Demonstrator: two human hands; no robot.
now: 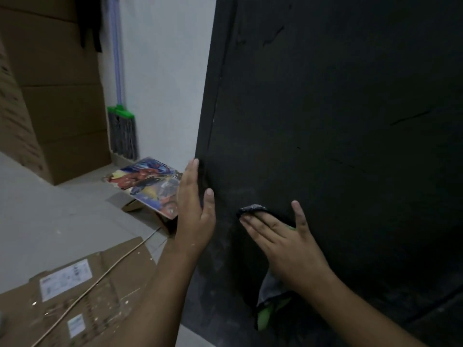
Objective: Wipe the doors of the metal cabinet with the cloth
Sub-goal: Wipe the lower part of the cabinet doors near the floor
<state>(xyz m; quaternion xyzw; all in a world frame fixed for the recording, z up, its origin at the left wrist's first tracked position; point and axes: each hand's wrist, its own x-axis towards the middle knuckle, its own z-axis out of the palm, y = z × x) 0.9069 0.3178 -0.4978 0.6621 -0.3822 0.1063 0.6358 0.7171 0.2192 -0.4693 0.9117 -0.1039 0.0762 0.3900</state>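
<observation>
Head view, 1 moment. Black metal cabinet door [325, 121] fills the right half of the view, upright, its surface scuffed and dusty low down; the cloth [253, 209], dark grey with a green part, lies flat against the door's lower left area; its upper corner shows above the fingertips and its loose end hangs below the wrist.

Right hand [283, 244]: fingers straight and slightly spread, thumb apart, palm pressing the cloth onto the door; no pinch.

Left hand [194, 214]: fingers straight and together, thumb apart, palm turned toward the door at its left edge; holds nothing; whether it touches the metal cannot be told.

Background, left of the cabinet: white wall [162, 71]; a mop [122, 131] with a green head leaning upright on it; stacked boxes [57, 96] beside the mop; a colourful printed board [147, 181] tilted on the grey floor [50, 209]; flattened cardboard [82, 291] with 2 white labels near the left forearm.
</observation>
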